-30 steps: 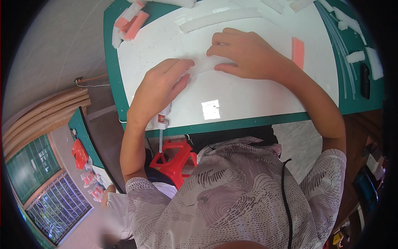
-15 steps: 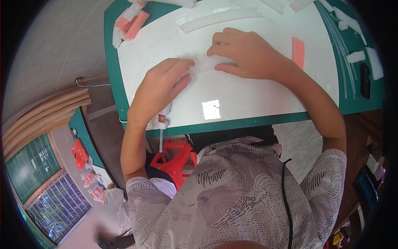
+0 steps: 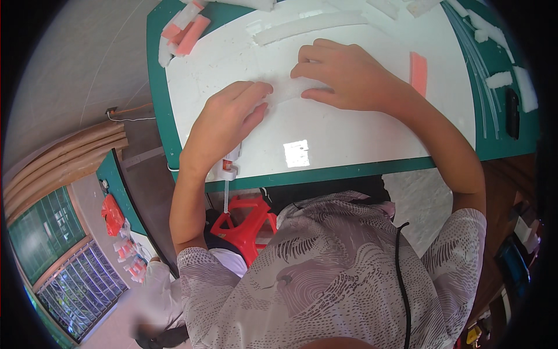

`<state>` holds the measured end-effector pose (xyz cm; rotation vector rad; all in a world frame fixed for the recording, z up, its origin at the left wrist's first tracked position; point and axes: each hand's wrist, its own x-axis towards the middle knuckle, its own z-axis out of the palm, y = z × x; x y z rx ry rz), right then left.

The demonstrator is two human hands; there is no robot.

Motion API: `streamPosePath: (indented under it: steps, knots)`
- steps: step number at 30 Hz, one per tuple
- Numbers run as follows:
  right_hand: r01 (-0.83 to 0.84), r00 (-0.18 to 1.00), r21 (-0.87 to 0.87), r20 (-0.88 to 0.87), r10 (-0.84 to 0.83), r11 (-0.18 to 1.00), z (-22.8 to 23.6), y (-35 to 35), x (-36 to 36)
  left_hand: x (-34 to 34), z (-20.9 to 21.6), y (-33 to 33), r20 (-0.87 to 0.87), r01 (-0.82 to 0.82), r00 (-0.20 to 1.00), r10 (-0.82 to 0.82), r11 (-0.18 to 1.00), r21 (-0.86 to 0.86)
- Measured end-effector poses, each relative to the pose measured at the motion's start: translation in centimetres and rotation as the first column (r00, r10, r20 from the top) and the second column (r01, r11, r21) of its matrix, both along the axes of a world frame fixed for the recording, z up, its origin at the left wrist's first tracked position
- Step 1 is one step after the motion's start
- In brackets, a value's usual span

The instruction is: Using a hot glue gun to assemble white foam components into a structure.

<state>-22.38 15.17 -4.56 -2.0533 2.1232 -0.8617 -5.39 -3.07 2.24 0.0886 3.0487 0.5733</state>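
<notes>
A pale white foam piece (image 3: 286, 90) lies low over the white board, stretched between my two hands. My left hand (image 3: 229, 113) has its fingers curled around the left end, thumb below. The right end sits under my right hand (image 3: 343, 75), whose fingers and thumb are bent over it; the palm hides part of the foam. Beneath my left wrist is a white and orange glue gun (image 3: 228, 168), partly covered by the arm. A translucent glue stick (image 3: 226, 195) juts from it past the table's near edge.
The white board (image 3: 360, 145) covers most of the green table (image 3: 325, 176). A long white foam strip (image 3: 314, 26) lies beyond my hands, a pink foam strip (image 3: 418, 74) to the right. Pink foam blocks (image 3: 192, 35) are piled far left. Clear sticks (image 3: 479, 70) and a black object (image 3: 512, 113) lie at right.
Both hands and the foam piece stay almost where they were. At lower left, another person's head has shifted slightly.
</notes>
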Motion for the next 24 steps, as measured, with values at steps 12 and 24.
streamPosePath:
  steps: [12,24]
  knots:
    - [-0.009,1.0,-0.015,-0.001,0.009,1.0,-0.25,0.02,-0.12,0.07,-0.03,0.0,0.024,-0.021,1.0,0.02,1.0,0.014]
    - [-0.009,1.0,0.0,0.0,0.009,1.0,-0.21,0.11,-0.18,-0.04,0.3,0.27,0.029,-0.053,0.998,0.052,0.998,0.039]
